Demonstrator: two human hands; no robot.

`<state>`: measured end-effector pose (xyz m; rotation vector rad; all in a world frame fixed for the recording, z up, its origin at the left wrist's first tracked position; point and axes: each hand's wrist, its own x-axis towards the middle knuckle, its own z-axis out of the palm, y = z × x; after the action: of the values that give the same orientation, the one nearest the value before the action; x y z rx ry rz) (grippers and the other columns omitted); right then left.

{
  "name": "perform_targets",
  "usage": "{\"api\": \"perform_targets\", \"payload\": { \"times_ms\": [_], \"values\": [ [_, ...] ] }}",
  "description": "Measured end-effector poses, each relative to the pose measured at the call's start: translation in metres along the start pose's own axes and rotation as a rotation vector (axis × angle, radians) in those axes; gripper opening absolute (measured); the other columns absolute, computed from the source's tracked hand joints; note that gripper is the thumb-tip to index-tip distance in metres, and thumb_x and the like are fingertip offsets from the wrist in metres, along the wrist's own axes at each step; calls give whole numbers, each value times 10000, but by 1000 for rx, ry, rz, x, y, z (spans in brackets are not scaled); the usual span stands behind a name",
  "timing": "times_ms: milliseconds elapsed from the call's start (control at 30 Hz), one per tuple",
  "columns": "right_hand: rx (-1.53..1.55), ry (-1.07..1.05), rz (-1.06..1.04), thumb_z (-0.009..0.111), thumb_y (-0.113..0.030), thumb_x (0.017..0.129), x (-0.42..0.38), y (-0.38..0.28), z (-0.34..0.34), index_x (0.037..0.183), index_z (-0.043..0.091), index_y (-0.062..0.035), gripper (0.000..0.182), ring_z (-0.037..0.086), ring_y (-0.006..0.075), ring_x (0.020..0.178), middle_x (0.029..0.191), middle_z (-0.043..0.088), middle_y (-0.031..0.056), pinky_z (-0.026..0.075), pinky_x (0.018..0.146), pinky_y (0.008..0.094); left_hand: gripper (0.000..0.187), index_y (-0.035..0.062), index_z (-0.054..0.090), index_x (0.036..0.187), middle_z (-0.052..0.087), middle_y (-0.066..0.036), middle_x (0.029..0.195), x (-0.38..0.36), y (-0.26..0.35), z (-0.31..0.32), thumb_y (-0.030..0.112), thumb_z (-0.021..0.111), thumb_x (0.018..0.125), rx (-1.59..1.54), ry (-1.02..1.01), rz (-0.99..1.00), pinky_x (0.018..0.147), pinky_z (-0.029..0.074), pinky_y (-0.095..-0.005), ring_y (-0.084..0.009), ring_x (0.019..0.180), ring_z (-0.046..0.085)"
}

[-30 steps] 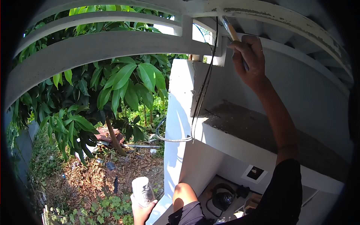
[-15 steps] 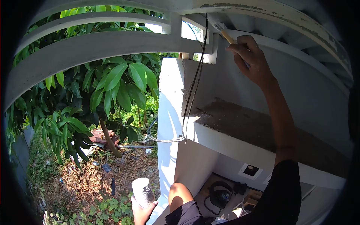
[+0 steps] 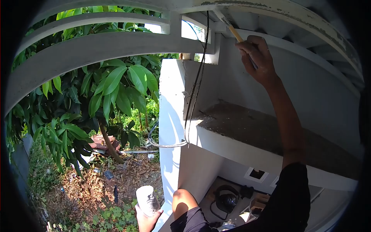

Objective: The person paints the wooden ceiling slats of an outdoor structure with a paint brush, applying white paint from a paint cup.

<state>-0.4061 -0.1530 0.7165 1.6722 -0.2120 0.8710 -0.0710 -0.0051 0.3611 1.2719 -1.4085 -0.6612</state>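
My right hand [image 3: 257, 58] is raised at the upper right, its fingers closed round the wooden handle of a paintbrush [image 3: 235, 33]. The brush points up and left, its head by the underside of the curved white beam [image 3: 270, 8]. Low in the view, my left hand [image 3: 147, 219] holds a white cup [image 3: 147, 199] with grey smears on its side; the cup's contents cannot be made out.
Dark cables [image 3: 199, 77] hang beside the white pillar [image 3: 170, 116]. A concrete ledge [image 3: 247, 123] runs to the right under my right arm. My bent knee [image 3: 184, 201] is by the pillar. Leafy branches [image 3: 116, 85] fill the left, above littered ground. Boxes [image 3: 259, 202] stand below.
The brush has tilted and its head is now higher, by the curved beam, with more handle showing. The view has shifted slightly. My left hand still holds the cup.
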Motion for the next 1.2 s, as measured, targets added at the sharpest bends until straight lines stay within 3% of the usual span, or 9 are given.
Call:
{"api": "perform_targets", "payload": {
  "times_ms": [200,267,400,533,867,967,1000,1067,1200],
  "values": [
    [-154,168,7,695,101,854,3,2,-7,1106,689,-35,286,627,193,790,1021,550,101,526,622,340,769,55,504,1371,650,-192,1203,-1,17,-2,295,898,756,-33,34,-98,942,528,-393,-283,1117,644],
    [-183,190,6,698,101,845,2,-3,-8,1092,694,-36,282,617,194,775,1008,555,100,513,605,340,771,57,512,1367,658,-191,1196,2,-7,-1,302,902,749,14,59,11,931,533,-391,-283,1105,649],
    [-128,170,-74,678,122,815,15,-10,-9,1068,698,-27,294,609,187,767,1000,563,102,494,582,329,763,48,521,1380,662,-186,1204,1,22,-8,299,893,763,-1,51,-167,940,528,-376,-280,1125,650],
    [-181,192,-85,640,133,776,19,3,-6,1037,697,-19,307,606,177,722,977,563,101,491,559,320,774,43,519,1388,649,-197,1255,7,-6,0,299,897,762,-37,48,-4,931,536,-385,-284,1158,643],
    [-215,225,-135,585,89,689,39,-55,-24,903,691,-15,261,593,148,663,836,556,85,490,537,309,749,5,541,1369,664,-220,1205,15,-45,9,347,874,793,115,58,24,981,531,-411,-364,1122,654],
    [13,189,12,586,94,691,41,-76,-14,897,692,-18,258,590,143,669,829,556,81,480,542,283,636,19,574,1320,667,-232,1163,14,-35,4,369,827,853,51,45,9,984,514,-450,-389,1102,642],
    [71,147,17,585,101,715,40,-80,-9,915,692,-18,257,598,137,675,844,563,83,483,552,271,636,19,574,1320,667,-232,1163,13,-76,9,369,827,853,53,51,4,984,514,-450,-389,1102,642],
    [157,103,36,584,109,739,38,-89,-3,934,692,-17,256,606,132,682,859,570,86,485,563,259,829,-42,447,1275,647,-179,1138,1,-197,21,182,952,658,-154,53,-143,921,533,-392,-253,1032,658],
    [778,-123,325,642,71,857,31,-144,23,1020,682,-13,188,667,154,758,878,599,96,515,605,263,918,-64,370,1337,620,-192,1213,5,-189,22,186,953,673,-247,75,-73,957,534,-389,-257,1100,648]
  ]
}}
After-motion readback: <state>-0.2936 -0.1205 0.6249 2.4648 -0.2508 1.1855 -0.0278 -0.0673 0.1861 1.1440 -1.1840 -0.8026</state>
